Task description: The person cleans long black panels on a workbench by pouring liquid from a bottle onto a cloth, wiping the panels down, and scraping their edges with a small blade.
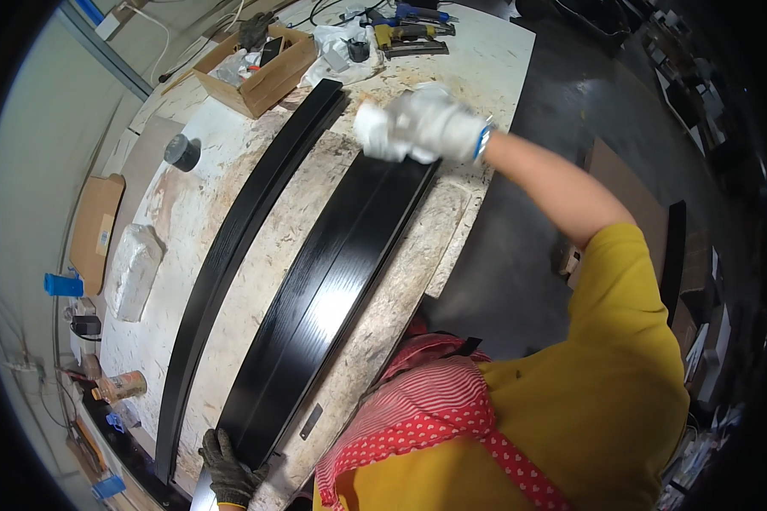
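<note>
A wide, glossy black panel [315, 281] with a lengthwise groove lies along the table. My left hand [227, 477], in a dark glove, rests on its near end with fingers stretched out and holding nothing. At the far end, my right hand [441, 126] in a white glove presses down on the panel. It is closed on a wadded white cloth [375, 132], slightly blurred, so the fingers and the cloth partly merge. To the left runs a narrower black strip [222, 264], roughly parallel to the panel and apart from both hands.
On the worn white table [222, 341] stand a cardboard box [256, 85] of odds and ends, power tools [413, 34], a dark jar [181, 152], a white wrapped block [135, 272] and an orange-capped bottle [121, 387]. A small dark metal plate [312, 422] lies beside the panel.
</note>
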`<state>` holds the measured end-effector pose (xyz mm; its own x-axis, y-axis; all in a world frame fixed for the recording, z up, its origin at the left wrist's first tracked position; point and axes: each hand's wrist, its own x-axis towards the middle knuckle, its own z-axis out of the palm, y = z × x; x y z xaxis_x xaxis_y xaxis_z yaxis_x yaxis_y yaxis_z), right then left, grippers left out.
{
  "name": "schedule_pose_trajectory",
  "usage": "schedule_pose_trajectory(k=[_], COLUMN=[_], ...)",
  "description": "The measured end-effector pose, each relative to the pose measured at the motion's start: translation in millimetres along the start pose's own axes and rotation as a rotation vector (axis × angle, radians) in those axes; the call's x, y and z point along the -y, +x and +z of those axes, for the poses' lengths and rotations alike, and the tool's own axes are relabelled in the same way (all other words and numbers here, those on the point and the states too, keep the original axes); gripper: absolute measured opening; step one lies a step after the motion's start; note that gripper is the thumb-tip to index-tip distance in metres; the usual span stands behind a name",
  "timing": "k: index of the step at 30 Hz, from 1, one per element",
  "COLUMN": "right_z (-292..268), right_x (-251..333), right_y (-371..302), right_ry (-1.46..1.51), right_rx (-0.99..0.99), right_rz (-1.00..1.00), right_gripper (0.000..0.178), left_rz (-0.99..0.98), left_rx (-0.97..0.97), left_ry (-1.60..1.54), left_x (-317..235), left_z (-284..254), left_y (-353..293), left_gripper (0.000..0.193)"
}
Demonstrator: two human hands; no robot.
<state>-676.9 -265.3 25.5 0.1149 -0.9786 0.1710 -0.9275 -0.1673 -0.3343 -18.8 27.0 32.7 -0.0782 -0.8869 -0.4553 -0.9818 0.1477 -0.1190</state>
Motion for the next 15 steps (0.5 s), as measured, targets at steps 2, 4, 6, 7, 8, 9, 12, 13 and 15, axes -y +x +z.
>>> schedule_pose_trajectory(k=[2,4,6,7,8,9,12,13,15], right_z=[4.4,-7.1,-8.7,-35.8,-50.8,-39.1,-6.1,-9.6,36.0], right_x=[4.1,-56.2,-86.4,-55.9,-38.6,-42.0,61.1,108.0,64.4], right_y=[3.8,15.0,31.1,20.6,4.5,-11.1,-48.9,-57.7,-52.6], right_ry=[-0.108,-0.593,-0.968,-0.399,0.179,-0.096,-0.475,-0.064,0.148], right_rx=[0.173,0.314,0.612,0.316,0.013,0.02,0.02,0.456,-0.126], right_rz=[0.132,0.161,0.063,0.371,0.648,0.343,-0.528,-0.218,-0.242], right_gripper=[0.024,0.025,0.028,0.028,0.029,0.029,0.031,0.027,0.027], left_rz=[0.015,0.023,0.062,0.052,0.063,0.081,0.075,0.071,0.093], left_rx=[-0.005,-0.02,-0.051,-0.049,-0.066,-0.077,-0.096,-0.101,-0.119], left_ry=[-0.014,-0.039,-0.015,-0.016,-0.006,0.005,-0.004,0.005,-0.008], left_x=[1.1,-1.2,8.2,9.7,7.8,6.7,3.6,2.0,-1.1], left_z=[-1.5,4.8,11.8,12.7,13.0,11.5,8.9,8.3,3.6], left_y=[-1.0,-3.6,-0.8,3.1,5.5,6.5,-6.9,-6.9,2.7], left_gripper=[0.13,0.13,0.131,0.131,0.13,0.13,0.129,0.129,0.128])
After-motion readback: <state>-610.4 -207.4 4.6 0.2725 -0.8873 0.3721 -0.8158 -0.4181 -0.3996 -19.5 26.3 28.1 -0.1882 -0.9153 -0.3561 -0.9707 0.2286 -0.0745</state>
